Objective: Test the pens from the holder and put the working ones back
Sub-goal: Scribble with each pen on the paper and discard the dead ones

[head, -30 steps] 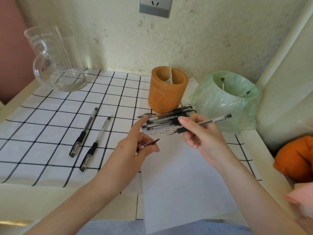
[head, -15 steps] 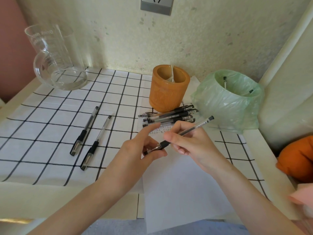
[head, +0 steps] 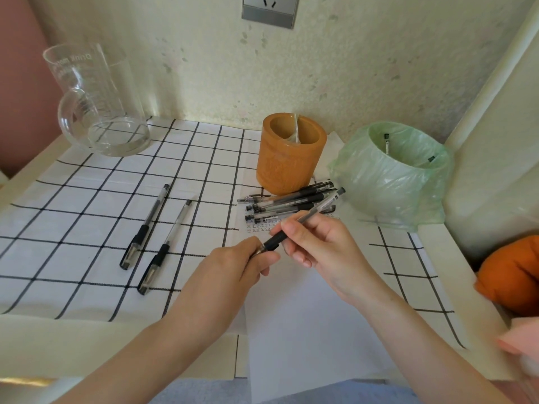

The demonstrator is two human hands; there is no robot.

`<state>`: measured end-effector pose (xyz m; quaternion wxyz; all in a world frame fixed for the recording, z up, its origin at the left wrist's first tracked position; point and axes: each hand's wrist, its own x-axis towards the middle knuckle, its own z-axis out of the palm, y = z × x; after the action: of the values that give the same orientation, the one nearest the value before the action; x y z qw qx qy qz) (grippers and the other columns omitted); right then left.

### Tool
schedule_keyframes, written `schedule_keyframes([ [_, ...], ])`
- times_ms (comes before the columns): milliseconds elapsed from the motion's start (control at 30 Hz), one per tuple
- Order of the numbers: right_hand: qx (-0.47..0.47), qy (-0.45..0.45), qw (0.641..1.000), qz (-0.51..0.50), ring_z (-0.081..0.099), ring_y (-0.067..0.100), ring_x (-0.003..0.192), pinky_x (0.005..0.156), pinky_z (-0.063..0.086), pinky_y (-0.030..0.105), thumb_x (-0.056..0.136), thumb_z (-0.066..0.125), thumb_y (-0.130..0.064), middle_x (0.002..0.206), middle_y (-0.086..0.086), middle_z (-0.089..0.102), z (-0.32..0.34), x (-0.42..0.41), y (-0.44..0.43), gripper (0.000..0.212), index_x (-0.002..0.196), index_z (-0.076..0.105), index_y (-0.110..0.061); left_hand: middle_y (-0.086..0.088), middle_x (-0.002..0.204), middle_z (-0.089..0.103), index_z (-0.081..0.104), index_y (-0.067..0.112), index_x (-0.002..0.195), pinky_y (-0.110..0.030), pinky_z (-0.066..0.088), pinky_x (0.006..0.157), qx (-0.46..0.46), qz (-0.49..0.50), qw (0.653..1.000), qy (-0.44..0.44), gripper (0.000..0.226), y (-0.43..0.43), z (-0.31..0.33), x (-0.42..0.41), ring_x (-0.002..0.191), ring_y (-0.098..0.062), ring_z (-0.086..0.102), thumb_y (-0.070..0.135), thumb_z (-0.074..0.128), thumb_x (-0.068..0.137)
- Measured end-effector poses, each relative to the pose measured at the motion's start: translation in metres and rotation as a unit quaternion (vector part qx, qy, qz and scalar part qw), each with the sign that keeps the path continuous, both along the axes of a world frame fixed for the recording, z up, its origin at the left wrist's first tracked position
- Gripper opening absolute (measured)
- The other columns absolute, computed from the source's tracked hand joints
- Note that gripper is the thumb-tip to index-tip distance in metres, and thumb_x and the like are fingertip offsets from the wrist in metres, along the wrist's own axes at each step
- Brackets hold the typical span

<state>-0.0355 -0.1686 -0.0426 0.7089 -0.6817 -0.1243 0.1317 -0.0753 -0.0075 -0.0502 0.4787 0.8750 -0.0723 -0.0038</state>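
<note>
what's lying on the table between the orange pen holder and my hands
In the head view, a pile of black pens lies on the sheet of paper, just in front of the pen holder and behind the right hand. Scribbles show beneath them.

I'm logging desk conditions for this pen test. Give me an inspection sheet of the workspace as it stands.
Surface: checked tablecloth with white paper on it.
Job's things: orange pen holder; pen pile before it; two capped pens lying left.
Clutter: glass jug; green-bagged bin holding pens.
Grippers: right hand holds a pen; left hand pinches its tip end.
Cables: nothing seen.
Surroundings: wall socket; orange cloth.
</note>
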Motion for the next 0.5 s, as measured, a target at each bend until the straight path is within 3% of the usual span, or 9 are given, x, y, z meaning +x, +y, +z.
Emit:
schedule_keyframes([
  [133,-0.003,-0.009,1.0,0.001,0.042,0.008,0.048,0.047,0.033,0.015,0.085,0.056,-0.027,0.054,-0.003,0.053,-0.001,-0.002,0.002,0.022,0.083,0.068,-0.009,0.008,0.052,0.046,0.048,0.023,0.063,-0.029,0.041,0.058,-0.035,-0.005,0.999,0.037,0.031,0.0,0.001,-0.003,0.051,-0.007,0.044,0.042,0.047,0.088],
  [300,0.05,-0.001,0.998,0.037,0.052,0.012,0.064,0.063,0.044,0.021,0.09,0.048,-0.037,0.075,0.001,0.059,-0.011,-0.011,0.015,0.027,0.083,0.063,-0.016,0.019,0.05,0.05,0.052,0.025,0.07,-0.015,0.032,0.052,-0.075,-0.036,0.996,0.04,0.035,-0.005,0.008,-0.002,0.047,-0.002,0.044,0.057,0.039,0.076],
  [400,0.055,-0.012,0.998,0.006,0.063,0.015,0.09,0.081,0.048,0.024,0.092,0.044,-0.037,0.102,0.003,0.067,-0.005,-0.003,0.01,0.031,0.083,0.06,-0.012,0.015,0.054,0.056,0.054,0.028,0.078,-0.015,0.034,0.05,-0.001,-0.024,0.999,0.041,0.04,0.0,0.011,0.0,0.047,-0.002,0.048,0.064,0.035,0.074],
  [433,0.067,0.002,0.997,-0.026,0.065,0.018,0.096,0.085,0.05,0.026,0.095,0.042,-0.034,0.101,0.005,0.069,-0.002,0.002,0.005,0.031,0.084,0.057,-0.009,0.013,0.06,0.059,0.054,0.03,0.083,-0.015,0.035,0.051,0.043,-0.021,0.998,0.046,0.044,0.004,0.011,0.0,0.049,-0.001,0.05,0.067,0.032,0.073],
  [500,0.012,-0.012,0.996,-0.084,0.068,0.019,0.083,0.081,0.053,0.035,0.097,0.04,-0.029,0.083,0.002,0.07,0.004,0.013,-0.007,0.027,0.085,0.052,-0.009,0.013,0.07,0.059,0.053,0.033,0.093,-0.015,0.038,0.055,0.141,0.003,0.99,0.023,0.042,0.015,0.009,0.002,0.056,0.001,0.052,0.065,0.03,0.079],
])
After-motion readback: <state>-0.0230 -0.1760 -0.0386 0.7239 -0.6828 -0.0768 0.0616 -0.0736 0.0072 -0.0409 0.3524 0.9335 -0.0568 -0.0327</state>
